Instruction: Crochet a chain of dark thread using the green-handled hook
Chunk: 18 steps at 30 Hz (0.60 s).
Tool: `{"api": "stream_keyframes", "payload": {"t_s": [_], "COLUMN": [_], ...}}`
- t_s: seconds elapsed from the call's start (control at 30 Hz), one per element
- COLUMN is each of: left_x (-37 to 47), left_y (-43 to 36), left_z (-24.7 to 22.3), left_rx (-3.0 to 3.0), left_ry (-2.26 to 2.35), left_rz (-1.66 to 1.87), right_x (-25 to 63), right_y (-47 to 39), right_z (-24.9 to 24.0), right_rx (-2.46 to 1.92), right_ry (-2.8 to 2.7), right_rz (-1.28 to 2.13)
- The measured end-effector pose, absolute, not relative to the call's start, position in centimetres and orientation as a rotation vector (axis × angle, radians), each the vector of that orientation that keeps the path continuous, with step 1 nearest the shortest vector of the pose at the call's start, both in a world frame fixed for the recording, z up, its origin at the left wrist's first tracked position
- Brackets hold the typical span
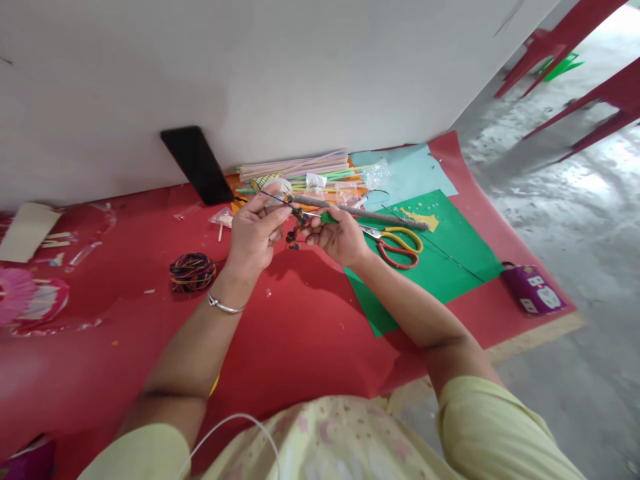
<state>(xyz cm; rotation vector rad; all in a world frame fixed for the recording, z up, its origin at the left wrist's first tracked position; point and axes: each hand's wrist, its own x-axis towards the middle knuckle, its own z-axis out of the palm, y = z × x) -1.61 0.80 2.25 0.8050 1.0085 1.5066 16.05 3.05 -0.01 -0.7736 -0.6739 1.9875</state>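
pale yellow short sleeves [485, 417], pink-patterned pale front [333, 430], silver left-wrist bangle [226, 307], thin white cable [241, 416]

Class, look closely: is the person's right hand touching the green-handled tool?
Touching. The head view shows the right hand gripping the green-handled tool by its handle, against the thumb.

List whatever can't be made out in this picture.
All in the head view:
Green-handled tool: handle mostly covered by the right hand; tip lost among the yarn.
Dark yarn piece: stitches too small and blurred.
Pink paper piece: cut off by the left edge.
Purple packet: fine print too small.
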Motion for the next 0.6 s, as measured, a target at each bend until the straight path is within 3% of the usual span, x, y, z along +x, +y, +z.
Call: {"api": "stream_keyframes", "payload": {"t_s": [0.6], "left_x": [-1.62], "left_y": [1.00], "left_z": [1.67], "left_rx": [0.800], "left_ry": [1.024], "left_rz": [1.521], "right_x": [15.84], "right_y": [2.96], "right_z": [-0.56], "right_rx": [-0.764], "right_ry": [-0.773], "right_rz": [1.909]}}
